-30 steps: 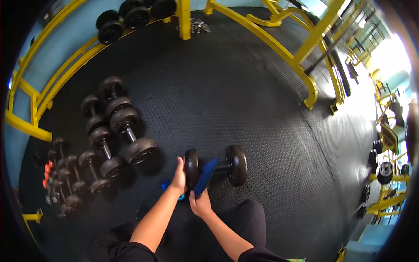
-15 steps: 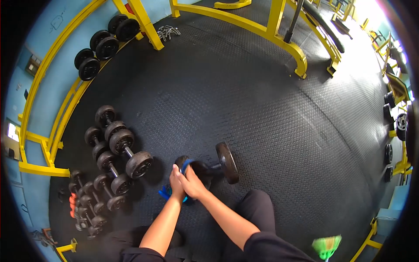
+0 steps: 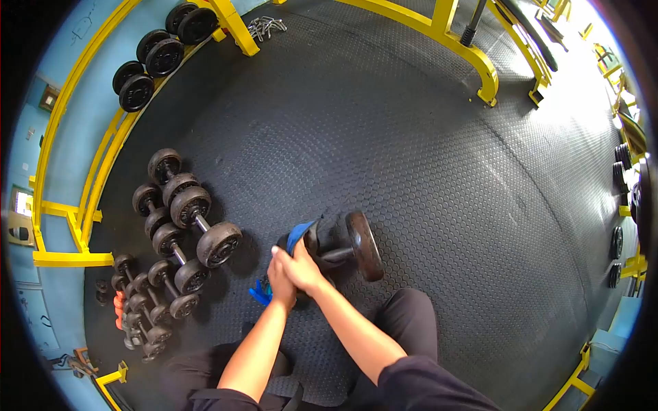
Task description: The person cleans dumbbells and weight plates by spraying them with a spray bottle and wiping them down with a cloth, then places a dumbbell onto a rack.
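Observation:
A dark dumbbell lies on the floor in front of my knees, its far head tilted to the right. My right hand is closed on a blue cloth at the near head, which it partly covers. Pressed close against it on the left is my left hand, closed at the same end; its fingers are mostly hidden, so what they grip does not show. Just left of my wrists, a blue object stands partly behind my left hand, too covered to name.
Several worn dumbbells lie in rows at the left, with smaller ones nearer me. A yellow rack holds weights along the blue wall. Yellow machine legs stand ahead. Black textured matting covers the floor.
The blue cloth has risen and shows more above my right hand, over the dumbbell's near head. Both hands stay together there. The view has shifted slightly.

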Demonstrator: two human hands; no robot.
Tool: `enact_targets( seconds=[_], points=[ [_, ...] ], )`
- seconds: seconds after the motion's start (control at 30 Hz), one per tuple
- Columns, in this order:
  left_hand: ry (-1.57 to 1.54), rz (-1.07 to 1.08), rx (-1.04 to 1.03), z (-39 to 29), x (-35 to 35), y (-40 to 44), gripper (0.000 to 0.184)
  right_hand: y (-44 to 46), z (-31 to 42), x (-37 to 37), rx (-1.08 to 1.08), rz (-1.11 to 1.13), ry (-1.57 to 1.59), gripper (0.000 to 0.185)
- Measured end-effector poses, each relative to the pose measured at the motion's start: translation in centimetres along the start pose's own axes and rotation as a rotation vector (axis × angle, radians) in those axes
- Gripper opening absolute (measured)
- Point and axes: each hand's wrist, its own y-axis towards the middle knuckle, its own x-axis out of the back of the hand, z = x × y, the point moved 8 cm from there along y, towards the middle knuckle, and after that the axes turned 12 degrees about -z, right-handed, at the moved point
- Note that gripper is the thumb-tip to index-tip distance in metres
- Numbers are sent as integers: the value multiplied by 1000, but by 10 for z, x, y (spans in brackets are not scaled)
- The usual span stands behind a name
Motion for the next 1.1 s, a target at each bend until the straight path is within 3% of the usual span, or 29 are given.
enact_targets(
  seconds=[0.03, 0.1, 0.27, 0.3, 0.37, 0.4, 0.43, 0.53, 0.6, 0.63, 0.7, 0.77, 0.83, 0.9, 0.97, 1.0, 1.07, 1.1],
  points=[
    [-338, 90, 92, 16, -5, 14, 56, -21, 12, 4, 96, 3, 18, 92],
    [19, -50, 4, -2, -1, 30, 57, -63, 33, 18, 275, 12, 99, 81],
    [36, -153, 141, 6, -2, 52, 58, -86, -35, 30, 71, 53, 22, 80],
    [-20, -135, 175, 5, -5, 50, 58, -82, -40, 35, 25, -28, -38, 84],
    [-69, -116, 209, 3, -7, 48, 57, -64, -61, 36, -244, 24, 118, 92],
    [-58, -127, 196, 1, -6, 44, 57, -36, -126, 24, -365, 114, 55, 102],
    [-49, -139, 182, 0, -6, 41, 56, -34, -94, 40, -469, 82, -138, 102],
    [-76, -143, 149, 1, -2, 33, 56, -25, -90, 26, -359, 176, 44, 95],
    [-51, -164, 115, -4, -4, 28, 55, -37, -97, 51, -329, -122, -177, 70],
    [-16, -189, 84, -8, -3, 26, 55, -44, -102, 57, -317, -121, -192, 70],
    [2, -180, 53, -8, -1, 23, 57, -60, -112, 68, -424, -28, 154, 41],
    [67, -201, -56, -3, 1, 29, 58, -76, -80, 95, -488, -186, 606, 24],
    [87, -182, -79, -4, 2, 28, 58, -89, -22, 124, -374, -154, 728, 26],
    [93, -174, -85, -14, 0, 15, 57, -119, 89, 139, -221, -16, 729, 28],
    [87, -151, -69, -17, -1, 7, 57, -137, 146, 152, 35, -23, 423, 35],
    [61, -159, -63, -18, 0, 5, 57, -137, 161, 152, 42, -11, 399, 35],
    [92, -161, -104, -21, 2, 1, 58, -150, 215, 125, 837, -17, -829, 48],
    [95, -155, -79, -13, 2, 4, 59, -133, 199, 118, 805, -26, -1060, 63]
  ],
)
